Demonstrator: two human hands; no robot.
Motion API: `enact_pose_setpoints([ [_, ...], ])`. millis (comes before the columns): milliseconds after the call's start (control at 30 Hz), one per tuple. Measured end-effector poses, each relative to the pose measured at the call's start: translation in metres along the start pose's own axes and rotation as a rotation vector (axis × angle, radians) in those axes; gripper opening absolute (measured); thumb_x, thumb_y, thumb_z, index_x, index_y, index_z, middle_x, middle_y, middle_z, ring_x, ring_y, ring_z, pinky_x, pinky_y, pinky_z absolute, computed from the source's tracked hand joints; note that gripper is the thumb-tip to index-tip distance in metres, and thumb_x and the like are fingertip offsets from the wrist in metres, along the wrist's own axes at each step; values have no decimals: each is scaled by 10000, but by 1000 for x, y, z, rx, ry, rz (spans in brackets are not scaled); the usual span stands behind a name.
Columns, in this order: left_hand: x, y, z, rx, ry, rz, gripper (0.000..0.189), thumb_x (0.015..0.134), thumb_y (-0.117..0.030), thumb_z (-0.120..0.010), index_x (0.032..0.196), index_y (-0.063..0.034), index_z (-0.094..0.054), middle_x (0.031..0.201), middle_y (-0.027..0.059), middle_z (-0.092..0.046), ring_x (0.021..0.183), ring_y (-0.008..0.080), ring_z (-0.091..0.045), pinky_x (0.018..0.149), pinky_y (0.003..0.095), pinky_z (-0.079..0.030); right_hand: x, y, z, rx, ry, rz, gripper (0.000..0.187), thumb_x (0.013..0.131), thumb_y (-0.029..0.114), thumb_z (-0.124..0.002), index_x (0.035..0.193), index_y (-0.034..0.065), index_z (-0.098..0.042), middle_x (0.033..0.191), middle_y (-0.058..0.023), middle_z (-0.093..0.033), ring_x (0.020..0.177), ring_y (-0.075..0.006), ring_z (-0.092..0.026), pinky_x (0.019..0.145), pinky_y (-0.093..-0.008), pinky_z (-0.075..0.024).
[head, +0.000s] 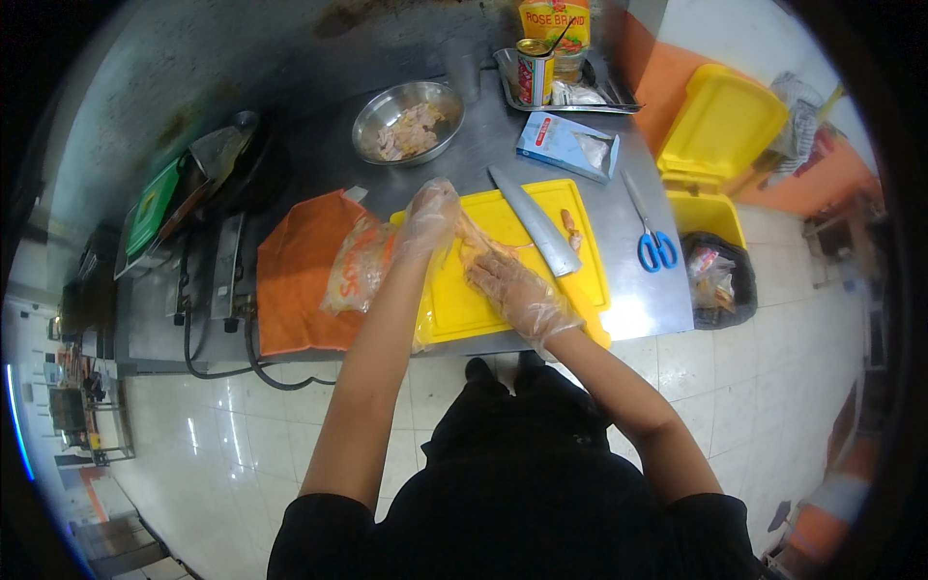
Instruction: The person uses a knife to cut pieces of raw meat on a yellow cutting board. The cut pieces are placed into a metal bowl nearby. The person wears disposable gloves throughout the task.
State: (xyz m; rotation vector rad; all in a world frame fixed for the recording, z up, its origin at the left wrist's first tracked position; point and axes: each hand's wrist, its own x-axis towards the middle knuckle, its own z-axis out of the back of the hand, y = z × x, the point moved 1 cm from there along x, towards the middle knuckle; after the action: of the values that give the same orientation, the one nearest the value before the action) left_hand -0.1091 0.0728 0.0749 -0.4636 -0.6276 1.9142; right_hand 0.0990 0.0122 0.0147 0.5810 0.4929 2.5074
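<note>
Both my hands wear clear plastic gloves over a yellow cutting board [453, 312]. My left hand [431, 210] grips the far end of a piece of raw chicken [475, 235], near the board's upper left corner. Lower down, my right hand [511, 286] holds the near part of the same piece, its fingers laid over the meat and hiding some of it. A large knife [536, 221] with a yellow handle lies across the board, right of the chicken. Small raw scraps [571, 228] sit beyond the blade.
Left of the board, a printed plastic bag [357, 268] lies on an orange cloth [297, 275]. Raw meat pieces fill part of a steel bowl [362, 138] behind. Rightward are a blue box [554, 145], blue-handled scissors [656, 246] and a yellow bin [707, 210]. A metal tray [616, 107] holds a can.
</note>
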Motion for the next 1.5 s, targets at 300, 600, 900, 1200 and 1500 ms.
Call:
enact_pose_setpoints([
  [300, 12, -2, 8, -424, 220, 299, 234, 942, -226, -580, 998, -56, -730, 958, 98, -713, 935, 279, -693, 866, 386, -531, 1, 21, 13, 18, -109, -75, 206, 906, 108, -654, 1100, 50, -689, 1062, -158, -667, 980, -357, -663, 867, -472, -557],
  [600, 17, 22, -10, -347, 101, 82, 239, 961, -228, -571, 965, -72, -752, 939, 117, -716, 934, 272, -700, 864, 371, -532, 4, 11, 4, -106, -240, 30, 144, 849, 74, -672, 981, 54, -726, 914, -148, -666, 870, -327, -673, 773, -457, -561],
  [900, -30, -12, 41, -525, 219, 202, 304, 992, -223, -529, 942, -21, -752, 896, 130, -714, 838, 225, -684, 763, 356, -522, -19, -13, 39, 623, -312, -501, 129, 964, 74, -640, 1072, 63, -710, 1038, -124, -674, 1048, -277, -715, 943, -355, -584],
  [1200, -51, 3, 16, -1045, -44, 444, 351, 1043, -257, -482, 990, 14, -700, 794, 106, -679, 701, 166, -642, 608, 293, -469, 7, 1, 53, 1802, -695, -723, 278, 1058, 208, -525, 1284, 52, -481, 1103, -139, -598, 1050, -248, -708, 916, -345, -626],
  [1500, -140, 52, -43, -732, -162, 380, 220, 1014, -177, -541, 1133, -14, -628, 1019, 142, -661, 888, 242, -643, 785, 382, -519, 35, -55, 49, 151, 353, -565, 404, 959, 201, -672, 1349, 129, -598, 1285, -91, -633, 1160, -216, -647, 1131, -338, -411],
])
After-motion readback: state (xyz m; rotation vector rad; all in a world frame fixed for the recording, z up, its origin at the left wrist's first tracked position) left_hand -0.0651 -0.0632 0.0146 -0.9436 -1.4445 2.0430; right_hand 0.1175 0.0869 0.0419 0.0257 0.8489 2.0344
